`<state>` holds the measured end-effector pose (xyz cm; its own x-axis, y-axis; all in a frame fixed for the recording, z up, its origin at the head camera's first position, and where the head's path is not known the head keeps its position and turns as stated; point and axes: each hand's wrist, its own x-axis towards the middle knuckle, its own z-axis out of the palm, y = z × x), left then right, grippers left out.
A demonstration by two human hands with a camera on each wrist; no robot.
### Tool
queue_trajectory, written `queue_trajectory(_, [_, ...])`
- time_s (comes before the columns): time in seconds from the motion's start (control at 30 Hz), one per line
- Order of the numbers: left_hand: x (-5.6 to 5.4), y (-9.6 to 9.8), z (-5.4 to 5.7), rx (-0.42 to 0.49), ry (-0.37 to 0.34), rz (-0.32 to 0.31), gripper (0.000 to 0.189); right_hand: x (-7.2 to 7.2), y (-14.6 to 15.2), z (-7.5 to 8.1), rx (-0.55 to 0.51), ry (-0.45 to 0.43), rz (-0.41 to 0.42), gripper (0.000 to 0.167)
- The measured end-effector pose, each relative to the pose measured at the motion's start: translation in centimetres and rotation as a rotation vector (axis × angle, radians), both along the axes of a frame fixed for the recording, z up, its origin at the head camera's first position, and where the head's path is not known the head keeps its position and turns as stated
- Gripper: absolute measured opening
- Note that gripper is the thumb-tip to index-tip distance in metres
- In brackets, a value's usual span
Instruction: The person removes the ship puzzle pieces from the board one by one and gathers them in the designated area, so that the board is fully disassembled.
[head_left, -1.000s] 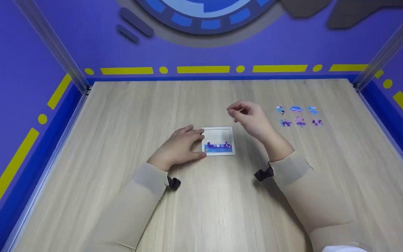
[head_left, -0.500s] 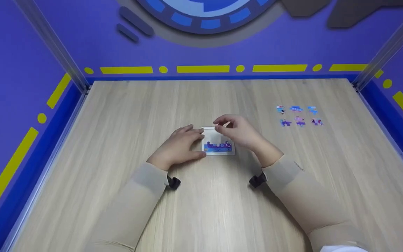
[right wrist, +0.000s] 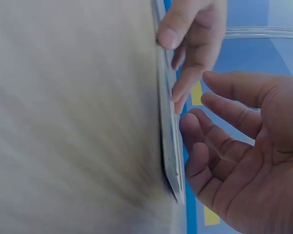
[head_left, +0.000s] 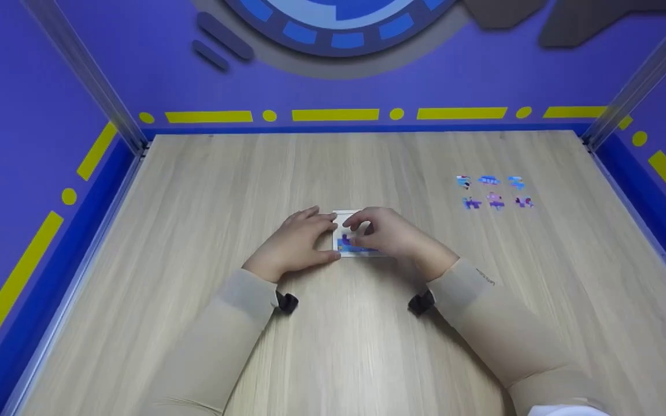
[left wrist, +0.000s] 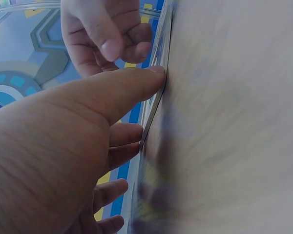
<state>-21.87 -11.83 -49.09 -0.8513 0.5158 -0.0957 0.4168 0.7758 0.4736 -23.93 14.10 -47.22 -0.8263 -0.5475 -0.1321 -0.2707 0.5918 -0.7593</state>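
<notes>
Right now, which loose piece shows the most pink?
The middle piece in the nearer row: its far half looks pink; the others look mainly blue, purple or white.

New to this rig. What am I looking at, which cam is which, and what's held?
No machine: a person works with bare left hand and right hand. The wide picture comes from the head, looking down; the two sideways close-ups come from the left and right wrists.

On the wooden table lies a shallow white frame, with blue-and-purple artwork along its near side. Farther right lie six small puzzle pieces in two rows of three.

The left thumb and fingers touch the frame's left edge. The right hand is over the frame; no piece shows in its fingers.
</notes>
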Motion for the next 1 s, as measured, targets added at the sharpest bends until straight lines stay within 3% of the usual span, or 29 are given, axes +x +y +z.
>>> queue_trajectory(0.6, [-0.1, 0.0, 0.0, -0.019, 0.006, -0.010, 0.071, 0.5, -0.6, -1.0, 0.151, 0.131, 0.027, 0.041])
queue_trajectory(1.0, [-0.1, 0.0, -0.2, -0.018, 0.010, -0.015, 0.070, 0.4, -0.6, -1.3, 0.167, 0.147, 0.058, 0.037])
